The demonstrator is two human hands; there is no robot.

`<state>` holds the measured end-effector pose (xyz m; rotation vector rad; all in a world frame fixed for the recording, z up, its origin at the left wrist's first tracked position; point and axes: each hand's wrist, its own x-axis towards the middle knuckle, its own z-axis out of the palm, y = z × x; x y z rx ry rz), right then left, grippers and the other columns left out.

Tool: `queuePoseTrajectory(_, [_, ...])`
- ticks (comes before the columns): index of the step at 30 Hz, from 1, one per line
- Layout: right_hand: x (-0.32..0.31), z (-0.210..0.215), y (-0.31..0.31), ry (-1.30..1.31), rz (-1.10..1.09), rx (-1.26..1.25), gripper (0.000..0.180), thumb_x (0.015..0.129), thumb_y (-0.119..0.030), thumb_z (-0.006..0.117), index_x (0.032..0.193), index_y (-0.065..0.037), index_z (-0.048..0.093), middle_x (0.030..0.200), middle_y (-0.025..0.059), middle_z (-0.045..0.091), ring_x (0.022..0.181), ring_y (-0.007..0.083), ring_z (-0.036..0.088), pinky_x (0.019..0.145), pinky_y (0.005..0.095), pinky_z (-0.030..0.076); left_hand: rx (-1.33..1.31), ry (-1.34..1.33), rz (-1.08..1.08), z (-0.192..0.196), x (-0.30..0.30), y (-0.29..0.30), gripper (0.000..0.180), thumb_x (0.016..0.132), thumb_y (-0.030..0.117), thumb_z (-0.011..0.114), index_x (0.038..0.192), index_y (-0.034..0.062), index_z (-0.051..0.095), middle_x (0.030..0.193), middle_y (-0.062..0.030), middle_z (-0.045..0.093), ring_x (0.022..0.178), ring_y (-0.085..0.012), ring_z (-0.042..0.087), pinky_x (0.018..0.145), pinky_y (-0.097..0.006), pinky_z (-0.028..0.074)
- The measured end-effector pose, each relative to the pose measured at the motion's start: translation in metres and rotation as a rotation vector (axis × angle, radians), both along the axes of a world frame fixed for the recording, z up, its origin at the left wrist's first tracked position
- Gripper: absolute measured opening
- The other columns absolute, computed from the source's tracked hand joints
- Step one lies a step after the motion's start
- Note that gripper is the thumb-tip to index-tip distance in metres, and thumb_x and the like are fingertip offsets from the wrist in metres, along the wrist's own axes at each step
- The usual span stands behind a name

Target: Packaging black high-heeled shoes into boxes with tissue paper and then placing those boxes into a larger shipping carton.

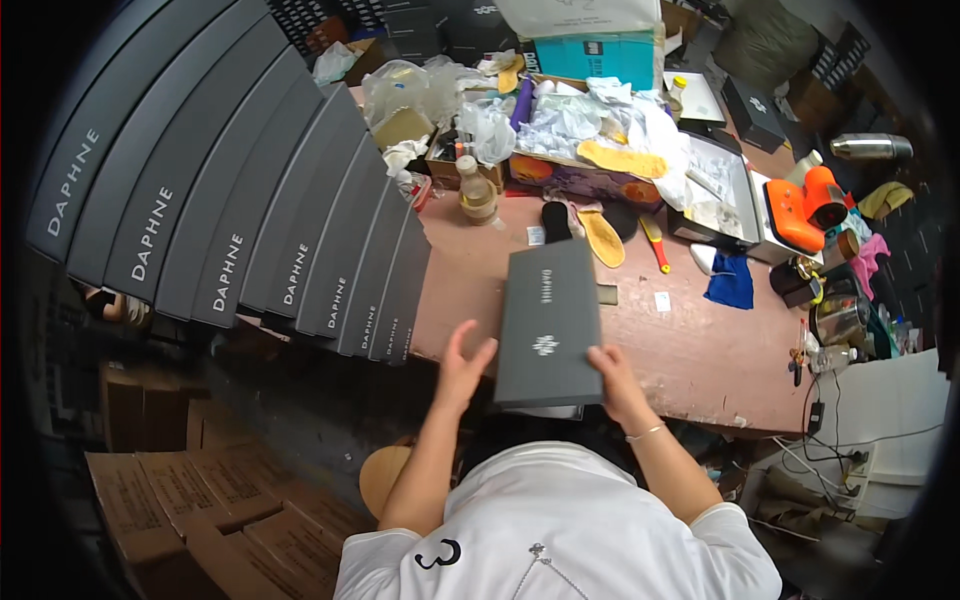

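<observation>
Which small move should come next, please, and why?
I would perhaps close the left hand onto the left edge of the dark grey box, to steady it. That hand looks open beside this edge, while only the right hand appears to grip the box, near its lower right corner.

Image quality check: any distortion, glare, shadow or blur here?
Head view: fisheye bends the box stack at left, corners go black; head view: glints on the steel flask, deep shadow over the floor; head view: print on the held box looks slightly soft, possibly motion blur.
</observation>
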<state>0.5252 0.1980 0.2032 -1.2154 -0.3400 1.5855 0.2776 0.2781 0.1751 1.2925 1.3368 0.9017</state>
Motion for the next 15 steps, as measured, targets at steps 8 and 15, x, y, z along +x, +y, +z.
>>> queuePoseTrajectory(8, [-0.067, -0.019, 0.008, -0.912, 0.626, 0.599, 0.068, 0.079, -0.029, 0.072, 0.131, 0.001, 0.041, 0.134, 0.0290, 0.039, 0.119, 0.0448, 0.044, 0.099, 0.0434, 0.040, 0.088, 0.573, -0.367, -0.029, -0.070, 0.034, 0.065, 0.084, 0.034, 0.066, 0.134, -0.0008, 0.041, 0.133, -0.0247, 0.046, 0.124, -0.0388, 0.043, 0.102, -0.042, 0.038])
queuePoseTrajectory(15, [0.005, -0.085, -0.006, -1.504, 0.559, 0.157, 0.075, 0.069, -0.024, 0.076, 0.134, -0.009, 0.042, 0.141, 0.0193, 0.035, 0.117, 0.0366, 0.048, 0.098, 0.0448, 0.037, 0.202, 0.260, -0.518, -0.023, 0.005, -0.014, 0.031, 0.080, 0.017, 0.071, 0.104, -0.0003, 0.061, 0.103, -0.0156, 0.063, 0.095, -0.0290, 0.062, 0.082, -0.035, 0.049])
